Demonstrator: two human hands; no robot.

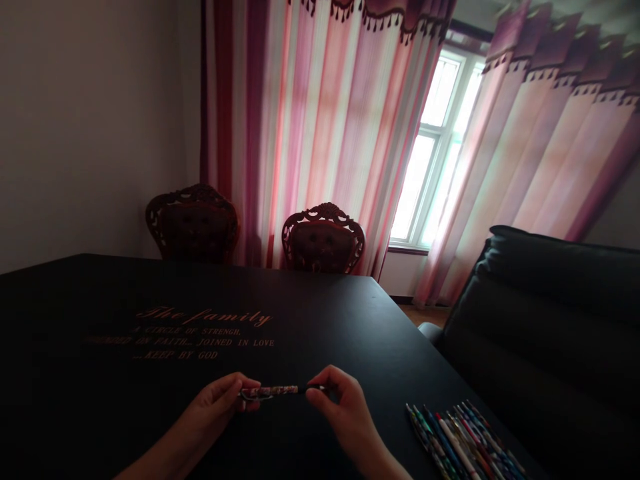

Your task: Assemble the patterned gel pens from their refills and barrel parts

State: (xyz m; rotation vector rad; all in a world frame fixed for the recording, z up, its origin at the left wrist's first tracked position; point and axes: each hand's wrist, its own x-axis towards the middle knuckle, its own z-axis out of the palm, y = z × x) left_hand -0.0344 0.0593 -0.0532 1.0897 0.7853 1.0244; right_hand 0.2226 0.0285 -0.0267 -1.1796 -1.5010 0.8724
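A pen (280, 391) with a patterned reddish barrel and a dark front section is held level above the black table. My left hand (226, 395) pinches its clip end between thumb and fingers. At the other end, my right hand (341, 399) grips near the tip with thumb and forefinger. Whether the right fingers hold the pen itself or a small separate part at its tip, I cannot tell. To the right of my right hand, a row of several pens (463, 440) in mixed colours lies side by side on the table.
The black table (320, 313) carries printed lettering (205, 317) left of centre. Two carved chairs, one on the left (194, 223) and one in the middle (324, 237), stand behind its far edge. A dark leather seat (550, 320) is close on the right. Striped curtains (325, 133) flank a window (430, 153).
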